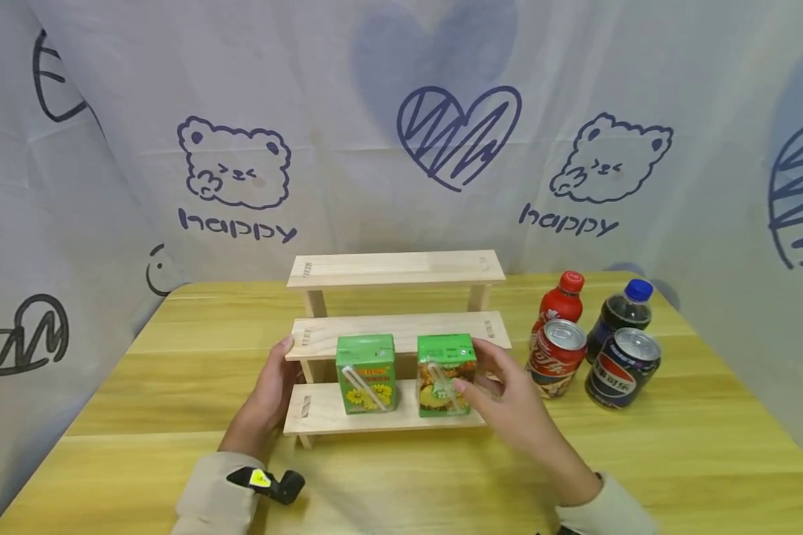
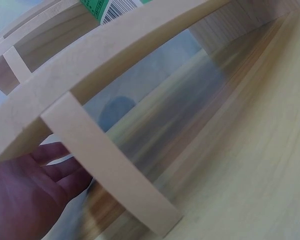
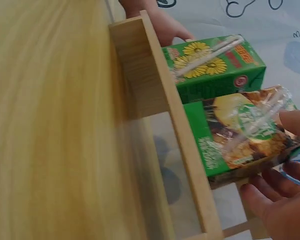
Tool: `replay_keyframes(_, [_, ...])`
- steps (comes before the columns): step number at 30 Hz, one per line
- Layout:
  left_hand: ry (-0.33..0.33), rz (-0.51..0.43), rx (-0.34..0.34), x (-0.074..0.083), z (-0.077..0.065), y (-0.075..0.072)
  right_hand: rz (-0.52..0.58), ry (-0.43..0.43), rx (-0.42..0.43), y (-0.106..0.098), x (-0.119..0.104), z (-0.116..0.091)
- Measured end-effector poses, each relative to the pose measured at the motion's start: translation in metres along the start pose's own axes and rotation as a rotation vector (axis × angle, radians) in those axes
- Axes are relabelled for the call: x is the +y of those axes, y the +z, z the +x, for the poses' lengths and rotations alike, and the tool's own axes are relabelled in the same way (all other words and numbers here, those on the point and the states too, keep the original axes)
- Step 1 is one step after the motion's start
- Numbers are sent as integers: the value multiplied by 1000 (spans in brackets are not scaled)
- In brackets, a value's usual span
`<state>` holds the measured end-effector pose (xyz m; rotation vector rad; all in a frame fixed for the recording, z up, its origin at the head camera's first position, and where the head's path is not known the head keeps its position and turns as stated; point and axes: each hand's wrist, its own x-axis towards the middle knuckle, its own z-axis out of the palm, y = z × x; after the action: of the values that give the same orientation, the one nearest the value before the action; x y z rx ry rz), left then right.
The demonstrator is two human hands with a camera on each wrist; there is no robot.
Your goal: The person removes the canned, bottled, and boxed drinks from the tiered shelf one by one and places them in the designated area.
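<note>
A three-step wooden rack (image 1: 395, 266) stands on the table. Its lowest step carries two green drink cartons with straws taped on: a chrysanthemum carton (image 1: 366, 375) on the left and a carton with brown-and-yellow pictures (image 1: 445, 379) on the right. My right hand (image 1: 518, 409) holds the right carton, thumb at its front, fingers along its right side. My left hand (image 1: 268, 397) grips the rack's left end by the middle step. In the left wrist view its fingers (image 2: 65, 172) pass behind an upright (image 2: 110, 162), which hides their tips.
To the rack's right stand a red-capped bottle (image 1: 562, 301), a blue-capped dark bottle (image 1: 621, 312), a red can (image 1: 557, 357) and a dark blue can (image 1: 622, 368). A white cloth (image 1: 348, 193) with drawings hangs behind the wooden table (image 1: 140, 416).
</note>
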<state>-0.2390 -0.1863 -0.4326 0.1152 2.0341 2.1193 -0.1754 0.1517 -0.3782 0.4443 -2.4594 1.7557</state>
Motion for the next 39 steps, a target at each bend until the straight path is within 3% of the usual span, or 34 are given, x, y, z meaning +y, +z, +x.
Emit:
replay_keyframes(9, [-21, -23, 22, -2, 1, -1, 116, -83, 31, 11, 7, -1])
replay_keyframes(17, [13, 0, 11, -1, -1, 0, 159, -63, 28, 10, 10, 0])
replay_keyframes(23, [-21, -19, 12, -1, 0, 0, 144, -46, 19, 9, 10, 0])
replay_keyframes(30, [-3, -29, 2, 2, 0, 1, 116, -48, 16, 8, 9, 1])
replay_keyframes(39, [-18, -60, 35, -10, 7, -6, 69, -39, 15, 3, 6, -2])
